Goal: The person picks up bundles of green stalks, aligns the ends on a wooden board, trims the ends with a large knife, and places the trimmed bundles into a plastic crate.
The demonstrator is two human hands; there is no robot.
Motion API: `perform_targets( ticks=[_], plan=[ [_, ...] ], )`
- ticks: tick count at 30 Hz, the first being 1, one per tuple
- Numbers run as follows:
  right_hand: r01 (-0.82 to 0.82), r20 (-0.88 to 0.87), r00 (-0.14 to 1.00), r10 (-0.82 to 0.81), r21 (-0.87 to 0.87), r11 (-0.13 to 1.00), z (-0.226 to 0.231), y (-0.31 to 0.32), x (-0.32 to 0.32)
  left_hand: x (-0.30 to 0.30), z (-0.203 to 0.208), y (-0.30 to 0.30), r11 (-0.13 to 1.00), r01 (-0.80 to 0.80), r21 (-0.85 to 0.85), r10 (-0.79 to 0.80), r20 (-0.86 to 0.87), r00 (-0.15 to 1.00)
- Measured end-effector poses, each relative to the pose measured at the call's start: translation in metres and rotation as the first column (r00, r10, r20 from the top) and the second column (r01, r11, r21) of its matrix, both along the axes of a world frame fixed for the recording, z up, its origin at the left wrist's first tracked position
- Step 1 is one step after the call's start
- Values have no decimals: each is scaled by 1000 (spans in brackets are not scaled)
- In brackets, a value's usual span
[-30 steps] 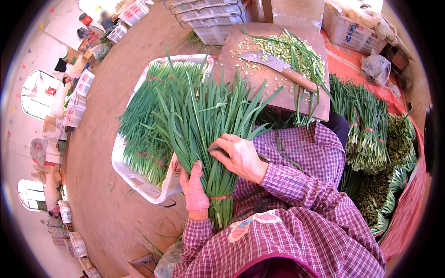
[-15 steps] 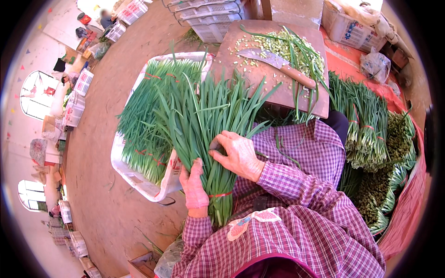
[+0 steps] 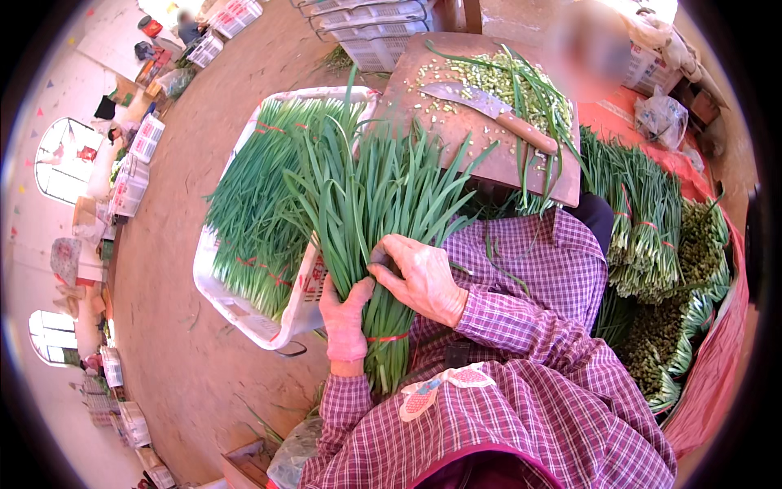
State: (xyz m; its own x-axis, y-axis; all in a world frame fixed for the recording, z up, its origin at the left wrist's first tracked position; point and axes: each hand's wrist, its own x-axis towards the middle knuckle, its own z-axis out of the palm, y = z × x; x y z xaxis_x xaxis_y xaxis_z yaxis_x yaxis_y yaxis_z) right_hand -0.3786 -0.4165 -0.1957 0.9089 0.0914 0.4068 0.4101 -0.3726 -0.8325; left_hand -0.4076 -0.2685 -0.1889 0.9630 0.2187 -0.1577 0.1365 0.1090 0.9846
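Observation:
A thick bunch of green garlic chives (image 3: pixel 399 183) lies across my lap, leaves pointing away from me, with a red band (image 3: pixel 387 337) round its lower stems. My left hand (image 3: pixel 345 322), in a pink glove, wraps round its left side above the band. At the bunch's right side my right hand (image 3: pixel 428 281), bare apart from a dark covering on the thumb, has thumb and fingers curled in on the leaves. What exactly lies between those fingertips is hidden. Left of the bunch, a white plastic crate (image 3: pixel 205 265) holds banded chives (image 3: pixel 261 196).
Ahead stands a board (image 3: pixel 407 81) bearing a wooden-handled knife (image 3: pixel 521 130) and chopped stem ends (image 3: pixel 533 81). More banded chives (image 3: pixel 643 216) lie at the right on red sheeting (image 3: pixel 725 342). Stacked crates (image 3: pixel 379 49) stand beyond. A blurred patch covers part of the upper right.
The bunch's left leaves have been drawn in toward the middle, baring more of the crate's near side. My left hand has shifted slightly up and right. A blurred patch has appeared at upper right.

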Motion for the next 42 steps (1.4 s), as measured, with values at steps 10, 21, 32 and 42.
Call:
perform_targets(
  ticks=[10, 21, 32, 42],
  plan=[
    [-137, -154, 973, 170, 202, 970, -3, 4, -14, 5, -14, 7, 992, -71, 108, 70, 13, 997],
    [-154, 111, 978, 179, -197, 968, 5, 6, -25, 10, -37, 20, 977, -100, 189, 92, 50, 994],
    [-271, 267, 934, 235, 106, 957, 26, 15, -37, 14, -62, 30, 983, -29, -183, 39, 53, 998],
    [323, -427, 890, 158, 837, 441, 14, -106, 28, 4, -21, 9, 994, -86, 63, 87, -10, 996]
  ],
)
